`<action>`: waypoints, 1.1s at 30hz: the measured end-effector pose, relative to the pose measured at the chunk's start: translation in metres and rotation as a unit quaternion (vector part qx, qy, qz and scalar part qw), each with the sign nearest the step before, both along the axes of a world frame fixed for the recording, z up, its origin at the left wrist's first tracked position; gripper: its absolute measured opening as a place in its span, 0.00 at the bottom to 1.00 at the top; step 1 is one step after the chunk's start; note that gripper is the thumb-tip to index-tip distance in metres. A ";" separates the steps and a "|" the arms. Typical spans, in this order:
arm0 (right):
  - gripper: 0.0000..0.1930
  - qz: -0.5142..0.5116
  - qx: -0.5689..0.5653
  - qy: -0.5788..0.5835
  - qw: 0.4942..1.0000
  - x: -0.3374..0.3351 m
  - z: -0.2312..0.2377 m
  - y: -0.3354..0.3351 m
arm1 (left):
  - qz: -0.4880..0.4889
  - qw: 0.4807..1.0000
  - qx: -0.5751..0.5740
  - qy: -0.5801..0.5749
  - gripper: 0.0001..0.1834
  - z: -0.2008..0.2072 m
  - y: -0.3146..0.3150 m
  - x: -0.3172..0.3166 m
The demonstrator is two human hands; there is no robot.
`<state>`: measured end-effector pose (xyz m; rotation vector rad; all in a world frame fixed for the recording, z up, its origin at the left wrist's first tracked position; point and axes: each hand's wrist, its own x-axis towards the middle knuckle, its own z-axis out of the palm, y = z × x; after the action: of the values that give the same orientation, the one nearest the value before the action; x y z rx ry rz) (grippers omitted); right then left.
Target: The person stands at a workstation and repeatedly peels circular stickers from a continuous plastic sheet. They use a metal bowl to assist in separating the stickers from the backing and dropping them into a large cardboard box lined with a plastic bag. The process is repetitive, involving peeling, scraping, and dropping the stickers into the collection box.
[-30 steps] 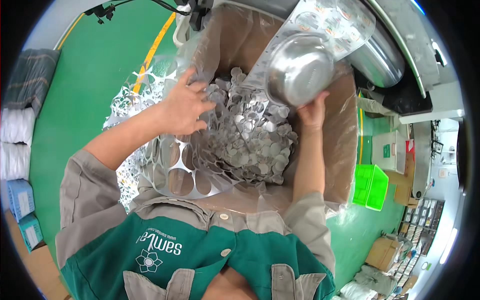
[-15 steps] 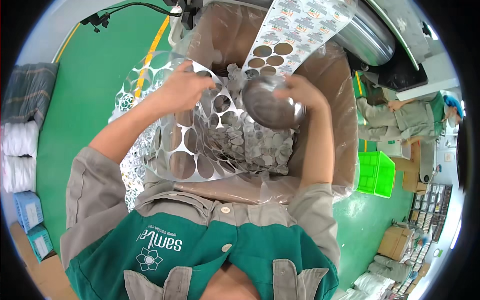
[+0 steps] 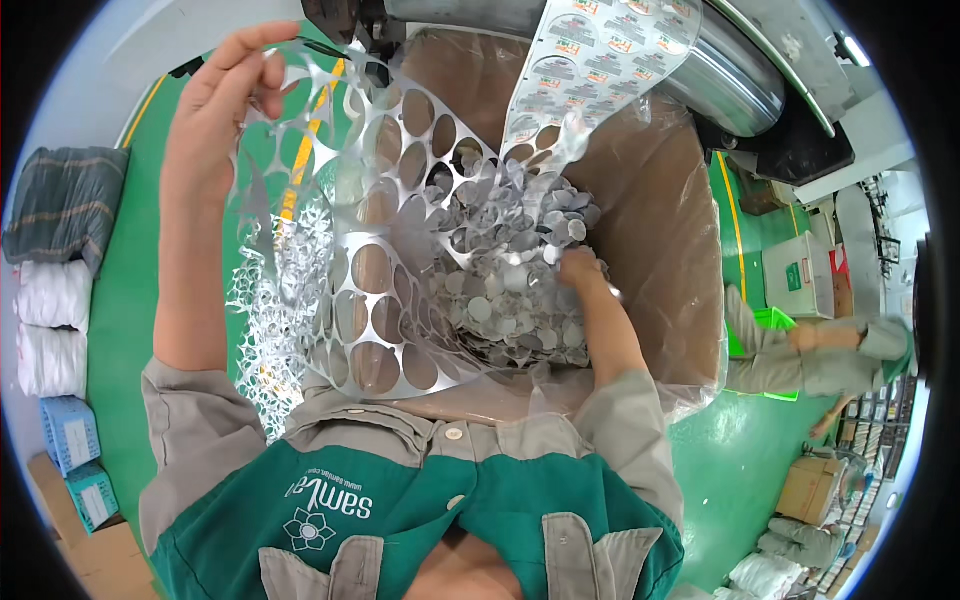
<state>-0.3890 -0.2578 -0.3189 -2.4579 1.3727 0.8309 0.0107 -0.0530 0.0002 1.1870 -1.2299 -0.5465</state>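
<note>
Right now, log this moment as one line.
left hand: raised at upper edge of silver sheet punched with round holes | right hand: among loose round silver discs | discs: inside brown plastic-lined box

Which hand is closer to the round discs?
Right. The right hand is at the right edge of the discs; the left hand is farther off, to their upper left.

It is bright here. A white lamp (image 3: 855, 48) glows at the upper right. The metal roller (image 3: 740, 85) shines. Edges bend into black.
</note>
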 end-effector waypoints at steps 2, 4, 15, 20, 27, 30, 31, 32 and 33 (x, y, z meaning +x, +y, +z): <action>0.34 0.007 0.071 0.060 0.996 -0.009 0.014 -0.004 | -0.055 0.995 0.035 -0.079 0.14 -0.017 -0.014 -0.011; 0.32 -0.067 0.133 -0.049 0.988 -0.003 0.048 -0.011 | -0.086 0.978 0.082 -0.173 0.12 -0.050 -0.030 -0.034; 0.33 -0.239 0.423 -0.852 0.193 0.006 0.116 -0.026 | -0.075 0.858 0.066 -0.503 0.05 -0.137 -0.042 -0.060; 0.38 -0.572 -0.031 -0.265 0.775 -0.086 -0.071 -0.037 | -0.089 0.875 0.042 -0.475 0.05 -0.135 -0.055 -0.069; 0.30 -0.002 0.159 -0.054 0.986 0.012 0.064 -0.011 | -0.070 0.859 0.077 -0.501 0.07 -0.140 -0.052 -0.062; 0.31 0.073 0.045 -0.260 0.962 0.035 0.155 -0.021 | -0.094 0.893 0.088 -0.430 0.09 -0.127 -0.049 -0.061; 0.27 -0.046 0.185 -0.442 0.876 0.043 0.204 -0.002 | -0.081 0.920 0.143 -0.357 0.10 -0.116 -0.043 -0.060; 0.27 -0.063 0.238 -0.562 0.790 0.040 0.223 0.003 | -0.072 0.938 0.190 -0.280 0.11 -0.101 -0.041 -0.063; 0.27 -0.076 0.281 -0.667 0.686 0.037 0.232 0.007 | -0.062 0.949 0.236 -0.198 0.11 -0.088 -0.038 -0.065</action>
<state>-0.3517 -0.2508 -0.0871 -1.5875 0.5360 -0.5478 -0.0541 -0.0914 -0.0881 1.6889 -1.5764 -0.7469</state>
